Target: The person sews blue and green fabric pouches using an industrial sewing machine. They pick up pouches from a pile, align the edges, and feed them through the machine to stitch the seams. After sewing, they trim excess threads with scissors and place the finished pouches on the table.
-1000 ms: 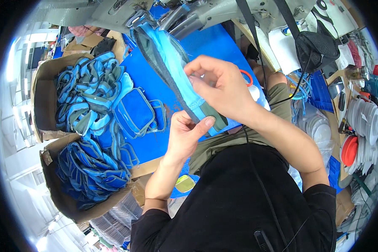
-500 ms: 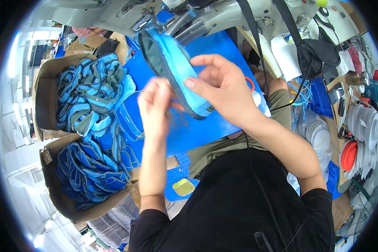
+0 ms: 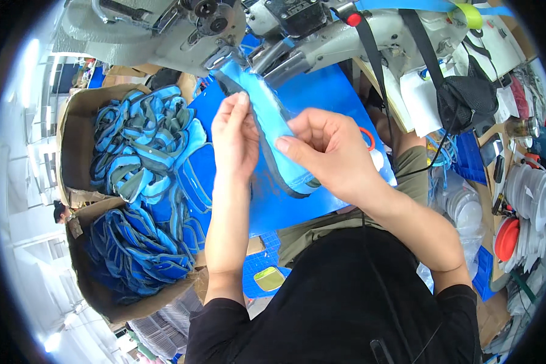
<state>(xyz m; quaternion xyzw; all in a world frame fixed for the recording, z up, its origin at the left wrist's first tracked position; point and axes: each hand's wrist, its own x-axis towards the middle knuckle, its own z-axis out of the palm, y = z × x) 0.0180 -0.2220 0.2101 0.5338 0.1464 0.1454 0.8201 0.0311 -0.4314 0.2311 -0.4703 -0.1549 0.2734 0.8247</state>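
Note:
A light blue fabric band [image 3: 265, 118] with dark grey edging slants down from the metal sewing foot area of a grey sewing machine [image 3: 370, 51]. Its upper end sits at the machine's metal parts, and its lower end hangs over the blue table. My left hand [image 3: 235, 136] pinches the dark edge on the left side, thumb uppermost. On the opposite side my right hand [image 3: 327, 151] grips the band's right edge between thumb and curled fingers. The fingertips behind the cloth are partly hidden.
Two cardboard boxes [image 3: 66, 145] at the left hold heaps of blue and grey fabric pieces [image 3: 142, 142]. Black straps [image 3: 427, 54] and a black mesh pouch [image 3: 467, 100] hang at the right. Stacked white discs [image 3: 531, 194] and a red disc [image 3: 506, 238] stand farther right.
My left hand, blurred beside the band before, now pinches its dark edge higher up. The band's opening looks flatter. My right hand keeps its grip, and the whole view has shifted slightly.

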